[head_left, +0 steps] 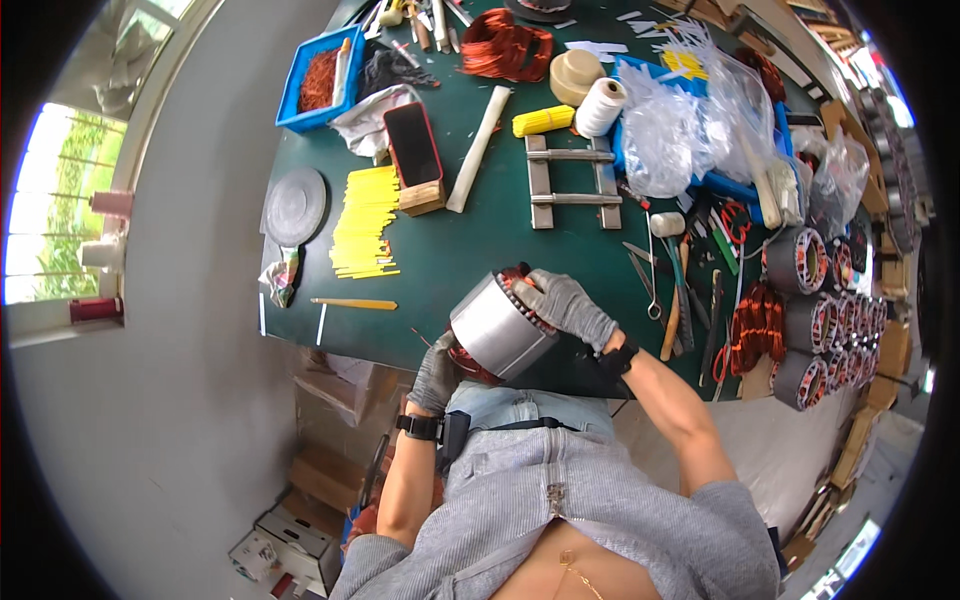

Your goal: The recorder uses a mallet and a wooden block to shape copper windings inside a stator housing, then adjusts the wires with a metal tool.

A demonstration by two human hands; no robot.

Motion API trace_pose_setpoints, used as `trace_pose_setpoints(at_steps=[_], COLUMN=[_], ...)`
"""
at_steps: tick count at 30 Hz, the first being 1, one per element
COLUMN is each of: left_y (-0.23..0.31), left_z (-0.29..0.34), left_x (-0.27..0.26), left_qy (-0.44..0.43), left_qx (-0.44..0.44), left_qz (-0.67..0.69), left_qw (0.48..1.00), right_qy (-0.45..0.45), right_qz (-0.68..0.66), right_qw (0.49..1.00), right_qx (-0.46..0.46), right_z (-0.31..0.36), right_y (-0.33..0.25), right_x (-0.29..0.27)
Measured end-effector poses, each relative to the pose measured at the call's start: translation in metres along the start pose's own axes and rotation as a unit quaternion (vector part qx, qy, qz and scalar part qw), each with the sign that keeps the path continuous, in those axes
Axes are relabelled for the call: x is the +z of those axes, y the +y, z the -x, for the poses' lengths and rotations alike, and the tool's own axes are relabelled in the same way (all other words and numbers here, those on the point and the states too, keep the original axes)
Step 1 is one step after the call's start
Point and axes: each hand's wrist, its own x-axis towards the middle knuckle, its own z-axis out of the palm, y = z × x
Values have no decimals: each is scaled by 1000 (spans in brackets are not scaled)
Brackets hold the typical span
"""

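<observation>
A silver motor stator point(498, 328) with copper windings at both ends lies tilted at the table's near edge, close to my body. My left hand point(434, 376), in a grey glove, is closed around its lower left end beside the red-brown wires. At the upper right end, my gloved right hand point(568, 306) grips the rim, its fingers bent over the slots and winding. Its fingertips are partly hidden at the stator's opening. Left of the stator, a pointed yellow strip point(354, 304) lies on the table, and yellow slot sticks point(364, 222) are spread out beyond it.
A phone point(412, 145) leans on a wooden block. Farther back are a metal frame point(574, 183), a white thread spool point(600, 107) and a copper wire coil point(505, 46). Scissors point(645, 275) and hand tools lie at right, near stacked stators point(800, 260). A wall point(200, 300) stands left.
</observation>
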Motion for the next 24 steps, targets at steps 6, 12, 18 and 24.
trace_pose_setpoints(at_steps=[6,12,18,24], left_y=[-9,17,13,-11], left_z=[-20,-1,0,5], left_x=[-28,-20,-13,7], left_qy=[-5,-85,-63,15], left_qx=[-38,-48,-71,-49], left_qz=[43,21,16,-23], left_qw=[998,995,995,998], right_qy=[10,-60,21,81], right_qz=[286,261,264,-89], right_qw=[840,954,962,992], right_qx=[-461,-135,63,-41], right_z=[-133,-243,-256,-176], right_y=[55,-2,-9,21], right_x=[-19,-2,11,-39])
